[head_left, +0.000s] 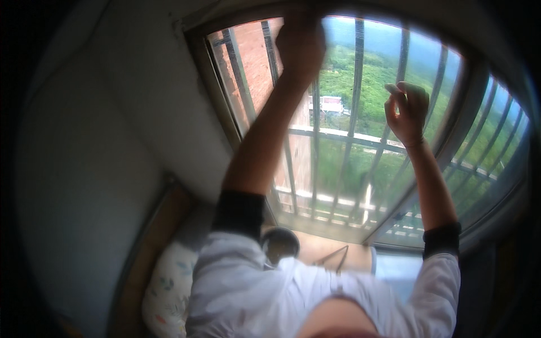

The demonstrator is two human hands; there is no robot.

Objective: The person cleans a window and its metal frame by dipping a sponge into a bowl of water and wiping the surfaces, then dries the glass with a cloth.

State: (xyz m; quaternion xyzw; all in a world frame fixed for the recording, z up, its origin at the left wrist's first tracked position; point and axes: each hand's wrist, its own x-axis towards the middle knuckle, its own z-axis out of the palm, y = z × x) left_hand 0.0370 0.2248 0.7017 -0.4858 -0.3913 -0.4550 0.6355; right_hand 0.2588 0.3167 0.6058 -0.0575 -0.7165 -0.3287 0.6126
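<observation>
Both my arms are raised toward a barred window [355,132] with a dark frame. My left hand [302,48] is at the top edge of the glass, near the upper frame; it is dark against the light, with its fingers closed. Whatever it grips, if anything, is hidden. Lower and to the right, my right hand [410,110] is in front of the same pane. Its fingers curl toward the thumb in a loose pinch, and I cannot make out anything between them.
Below the window stands a round dark pot [280,246], beside a thin dark angled piece [341,260] on a tan surface. A light-blue panel [397,273] lies further right. At lower left are a patterned white cushion [169,281] and a wooden edge [138,259] along the wall [84,169].
</observation>
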